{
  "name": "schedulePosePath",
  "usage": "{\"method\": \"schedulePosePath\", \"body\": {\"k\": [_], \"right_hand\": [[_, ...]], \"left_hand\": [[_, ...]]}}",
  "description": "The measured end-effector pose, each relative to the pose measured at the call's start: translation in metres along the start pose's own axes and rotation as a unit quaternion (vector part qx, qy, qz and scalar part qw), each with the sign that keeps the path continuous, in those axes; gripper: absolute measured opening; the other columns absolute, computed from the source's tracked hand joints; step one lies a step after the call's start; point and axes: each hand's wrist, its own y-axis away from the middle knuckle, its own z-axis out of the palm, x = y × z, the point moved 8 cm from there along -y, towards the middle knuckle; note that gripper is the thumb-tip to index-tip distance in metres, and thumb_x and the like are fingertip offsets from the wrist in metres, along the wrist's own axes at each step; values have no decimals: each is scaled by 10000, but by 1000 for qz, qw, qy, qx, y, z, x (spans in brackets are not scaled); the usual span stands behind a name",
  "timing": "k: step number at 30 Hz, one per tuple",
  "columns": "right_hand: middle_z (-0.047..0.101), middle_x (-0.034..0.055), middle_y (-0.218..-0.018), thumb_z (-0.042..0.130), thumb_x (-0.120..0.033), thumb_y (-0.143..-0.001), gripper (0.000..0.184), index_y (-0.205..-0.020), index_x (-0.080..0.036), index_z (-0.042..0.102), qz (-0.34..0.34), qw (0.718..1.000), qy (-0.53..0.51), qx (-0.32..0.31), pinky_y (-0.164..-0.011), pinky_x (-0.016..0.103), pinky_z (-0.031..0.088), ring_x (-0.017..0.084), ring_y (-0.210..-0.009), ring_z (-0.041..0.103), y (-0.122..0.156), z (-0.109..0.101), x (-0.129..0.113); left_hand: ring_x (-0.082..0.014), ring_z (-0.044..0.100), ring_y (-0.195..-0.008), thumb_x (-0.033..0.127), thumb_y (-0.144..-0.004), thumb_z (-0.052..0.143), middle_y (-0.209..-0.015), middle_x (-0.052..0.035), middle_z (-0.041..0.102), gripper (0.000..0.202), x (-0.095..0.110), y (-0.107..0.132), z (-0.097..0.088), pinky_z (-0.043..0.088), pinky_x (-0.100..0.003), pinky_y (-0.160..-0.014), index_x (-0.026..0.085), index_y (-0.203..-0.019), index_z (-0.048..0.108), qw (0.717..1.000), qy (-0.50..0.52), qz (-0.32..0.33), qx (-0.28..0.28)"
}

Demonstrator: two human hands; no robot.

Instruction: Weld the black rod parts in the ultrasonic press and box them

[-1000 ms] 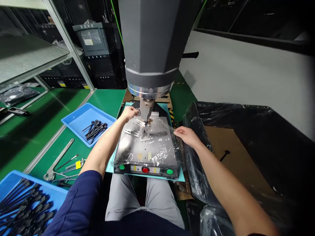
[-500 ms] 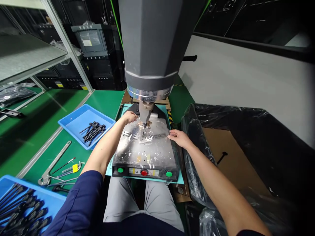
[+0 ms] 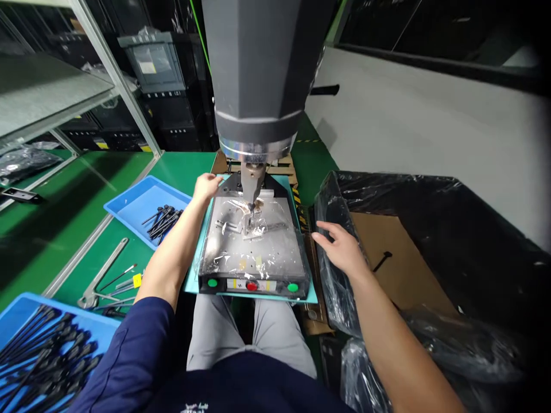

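A grey press machine stands over a metal base plate covered with clear plastic film. Its narrow metal horn points down at a small fixture on the plate. My left hand hovers at the plate's far left corner, fingers loosely curled, holding nothing I can see. My right hand is off the plate's right edge, fingers spread, beside the black-lined box. The front panel carries two green buttons and a red one.
A blue tray with several black rods sits left of the machine. A second blue tray of black rods is at the near left. A wrench and thin tools lie on the green bench. One black part lies in the box.
My left hand has drawn back from the fixture under the horn to the plate's far left corner. My right hand has let go of the film's edge and moved right, off the plate.
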Motion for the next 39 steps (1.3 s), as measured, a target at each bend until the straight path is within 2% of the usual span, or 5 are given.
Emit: {"method": "schedulePosePath", "body": {"k": [5, 11, 16, 29, 39], "right_hand": [[691, 140, -1114, 594, -542, -851, 460, -1133, -182, 642, 123, 988, -75, 57, -924, 444, 520, 265, -1003, 665, 113, 17, 67], [615, 220, -1219, 604, -644, -742, 738, -1260, -122, 546, 216, 976, -13, 12, -883, 472, 524, 335, -1113, 609, 193, 84, 133], [610, 208, -1191, 611, -658, -735, 776, -1288, -122, 524, 180, 982, 44, 28, -954, 492, 455, 345, -1087, 594, 181, 99, 115], [616, 234, -1167, 584, -662, -748, 679, -1177, -136, 574, 201, 974, 77, 70, -958, 509, 445, 390, -1115, 570, 169, 105, 109], [613, 219, -1271, 689, -667, -672, 857, -1325, -151, 482, 263, 957, -115, 42, -966, 493, 492, 352, -1171, 599, 194, 91, 142]], "left_hand": [[-161, 623, -995, 340, -863, 602, -1066, -51, 649, 249, -35, 149, -91, 492, -319, -940, 177, -1052, 600, 954, -13, 178, 241], [-214, 650, -938, 382, -841, 583, -974, -69, 650, 263, -193, 308, -93, 538, -348, -865, 185, -1012, 616, 971, -133, -47, 193], [-271, 587, -1160, 415, -769, 698, -1253, -153, 580, 544, -242, 295, -77, 493, -390, -977, 169, -1235, 561, 974, -164, -87, 131], [-303, 599, -1128, 528, -733, 705, -1156, -135, 616, 575, -255, 269, -75, 456, -467, -1027, 166, -1164, 585, 967, -197, -81, 143], [-286, 622, -1136, 445, -770, 704, -1281, -143, 600, 543, -258, 279, -77, 545, -410, -950, 198, -1240, 589, 989, -83, -78, 89]]}}
